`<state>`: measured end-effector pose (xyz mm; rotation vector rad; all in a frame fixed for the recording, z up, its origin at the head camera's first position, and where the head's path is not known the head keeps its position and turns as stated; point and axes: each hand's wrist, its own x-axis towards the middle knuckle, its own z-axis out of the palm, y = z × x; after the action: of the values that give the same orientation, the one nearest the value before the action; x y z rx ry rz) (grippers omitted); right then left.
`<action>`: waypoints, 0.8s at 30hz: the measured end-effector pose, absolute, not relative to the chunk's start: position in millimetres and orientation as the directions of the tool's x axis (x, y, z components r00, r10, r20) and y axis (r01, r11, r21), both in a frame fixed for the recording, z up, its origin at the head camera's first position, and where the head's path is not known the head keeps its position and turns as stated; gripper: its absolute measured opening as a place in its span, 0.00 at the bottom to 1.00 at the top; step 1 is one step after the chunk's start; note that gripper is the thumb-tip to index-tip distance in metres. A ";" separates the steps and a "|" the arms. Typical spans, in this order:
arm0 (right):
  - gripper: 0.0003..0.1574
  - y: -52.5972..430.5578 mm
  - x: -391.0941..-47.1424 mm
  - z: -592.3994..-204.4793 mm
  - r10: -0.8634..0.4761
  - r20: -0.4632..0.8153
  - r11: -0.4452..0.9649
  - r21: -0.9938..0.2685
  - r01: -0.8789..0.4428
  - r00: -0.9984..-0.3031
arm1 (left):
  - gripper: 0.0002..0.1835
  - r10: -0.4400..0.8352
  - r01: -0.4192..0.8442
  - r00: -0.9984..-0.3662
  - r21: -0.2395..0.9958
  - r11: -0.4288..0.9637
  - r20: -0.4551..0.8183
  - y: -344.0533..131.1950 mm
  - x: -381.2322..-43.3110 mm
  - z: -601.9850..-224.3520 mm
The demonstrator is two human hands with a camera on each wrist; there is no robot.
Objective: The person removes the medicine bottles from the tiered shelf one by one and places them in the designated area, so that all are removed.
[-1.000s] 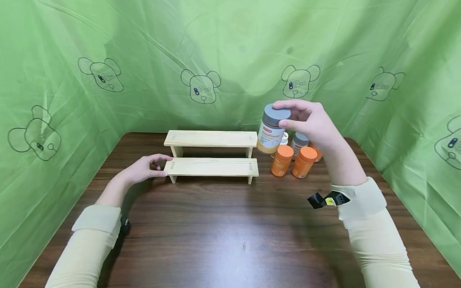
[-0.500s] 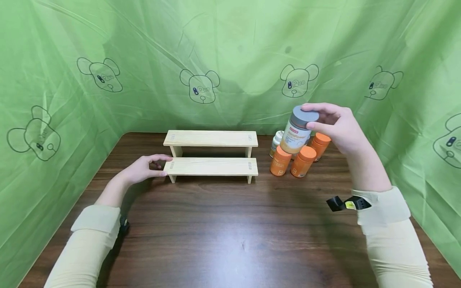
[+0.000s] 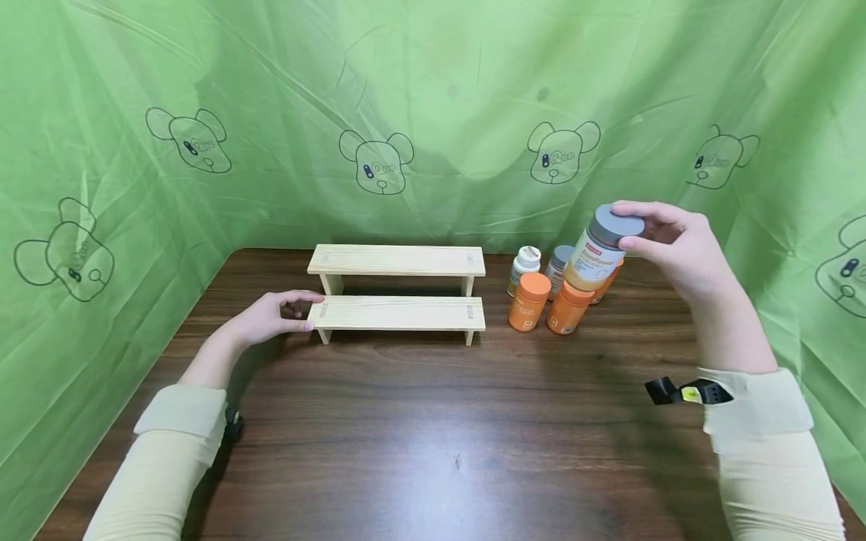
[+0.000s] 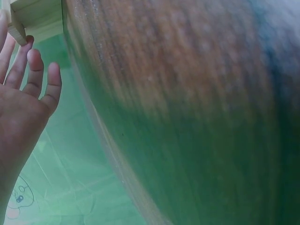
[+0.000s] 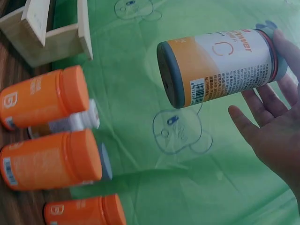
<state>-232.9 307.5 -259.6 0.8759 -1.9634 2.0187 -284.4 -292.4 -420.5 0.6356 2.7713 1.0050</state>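
Note:
My right hand [image 3: 683,244] holds a supplement bottle [image 3: 595,252] by its grey lid, thumb and fingers around the lid. The bottle has a white and orange label and tilts above the other bottles; the right wrist view shows its dark base [image 5: 169,75] off the table. My left hand [image 3: 274,315] grips the left end of the lower step of a two-step wooden shelf [image 3: 399,312], thumb at the front corner and index finger at the back. In the left wrist view, fingertips [image 4: 35,56] lie by the wooden end [image 4: 18,33].
Right of the shelf stand orange bottles [image 3: 529,302], a white-capped bottle [image 3: 525,264] and a grey-lidded bottle [image 3: 558,264]. Another orange bottle [image 5: 84,212] is partly hidden behind the held one in the head view. A green curtain [image 3: 433,113] borders the brown table [image 3: 379,421].
My right hand has carried the grey-lidded bottle rightward from beside the shelf to over the right side of the bottle group. My left hand has stayed at the shelf's end.

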 end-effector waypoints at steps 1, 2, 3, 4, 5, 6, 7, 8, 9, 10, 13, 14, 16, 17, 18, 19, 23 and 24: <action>0.26 309.8 -233.2 -261.3 -0.256 0.537 -0.115 -0.842 -0.527 -0.804 | 0.30 0.428 0.344 -0.903 0.637 0.690 0.024 -292.6 -284.5 -420.4; 0.26 312.2 -233.7 -263.1 -0.251 0.545 -0.127 -0.838 -0.532 -0.800 | 0.30 0.430 0.346 -0.902 0.638 0.689 0.025 -292.7 -284.6 -420.3; 0.26 314.5 -234.0 -265.0 -0.244 0.552 -0.134 -0.834 -0.536 -0.798 | 0.30 0.431 0.345 -0.902 0.642 0.685 0.024 -292.6 -284.5 -420.1; 0.26 317.0 -234.3 -267.1 -0.235 0.557 -0.138 -0.831 -0.540 -0.797 | 0.30 0.431 0.344 -0.902 0.645 0.682 0.025 -292.7 -284.7 -420.3; 0.26 319.7 -234.5 -269.1 -0.230 0.558 -0.146 -0.830 -0.539 -0.797 | 0.30 0.432 0.344 -0.901 0.649 0.679 0.026 -292.5 -284.6 -420.1; 0.26 322.5 -234.4 -271.3 -0.218 0.557 -0.144 -0.831 -0.538 -0.802 | 0.30 0.433 0.343 -0.901 0.652 0.676 0.025 -292.4 -284.5 -419.8; 0.26 325.3 -234.2 -273.6 -0.206 0.553 -0.145 -0.833 -0.534 -0.807 | 0.30 0.434 0.343 -0.901 0.654 0.674 0.026 -292.3 -284.5 -419.7; 0.26 328.5 -234.1 -276.1 -0.195 0.548 -0.147 -0.836 -0.528 -0.813 | 0.30 0.435 0.343 -0.900 0.657 0.672 0.025 -292.2 -284.5 -419.5; 0.26 331.8 -233.8 -278.5 -0.185 0.542 -0.150 -0.840 -0.521 -0.820 | 0.30 0.432 0.339 -0.901 0.659 0.672 0.023 -292.1 -284.5 -419.3; 0.26 335.3 -233.5 -281.1 -0.176 0.537 -0.155 -0.843 -0.515 -0.825 | 0.30 0.430 0.335 -0.903 0.659 0.673 0.020 -291.9 -284.5 -419.2; 0.26 345.7 -232.8 -288.8 -0.150 0.526 -0.172 -0.847 -0.502 -0.837 | 0.30 0.429 0.329 -0.903 0.658 0.677 0.010 -291.9 -284.8 -419.2; 0.27 349.0 -232.7 -291.4 -0.145 0.524 -0.175 -0.848 -0.499 -0.839 | 0.30 0.425 0.324 -0.905 0.659 0.679 0.007 -291.9 -285.0 -419.2; 0.27 355.2 -232.9 -296.7 -0.134 0.517 -0.174 -0.852 -0.493 -0.846 | 0.30 0.423 0.320 -0.906 0.657 0.682 0.003 -292.2 -285.5 -419.2; 0.27 358.1 -233.2 -299.6 -0.127 0.512 -0.167 -0.856 -0.490 -0.850 | 0.30 0.425 0.321 -0.905 0.656 0.683 0.000 -292.5 -285.7 -419.2; 0.27 361.0 -233.7 -302.6 -0.120 0.506 -0.160 -0.859 -0.486 -0.854 | 0.30 0.420 0.313 -0.908 0.659 0.684 -0.004 -292.6 -285.9 -419.2; 0.27 363.7 -234.3 -305.7 -0.114 0.499 -0.154 -0.863 -0.481 -0.859 | 0.30 0.422 0.314 -0.907 0.659 0.684 -0.005 -292.7 -285.9 -419.1; 0.27 373.9 -238.5 -320.2 -0.092 0.470 -0.128 -0.880 -0.458 -0.878 | 0.31 0.425 0.315 -0.905 0.657 0.685 -0.009 -292.9 -285.5 -419.0; 0.27 376.3 -239.6 -324.1 -0.087 0.461 -0.119 -0.885 -0.450 -0.883 | 0.31 0.425 0.315 -0.905 0.657 0.685 -0.009 -292.9 -285.5 -419.1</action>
<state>-239.6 376.3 -324.1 0.5996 -1.8965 2.0941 -285.5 -292.9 -419.1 0.6053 2.7338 1.0204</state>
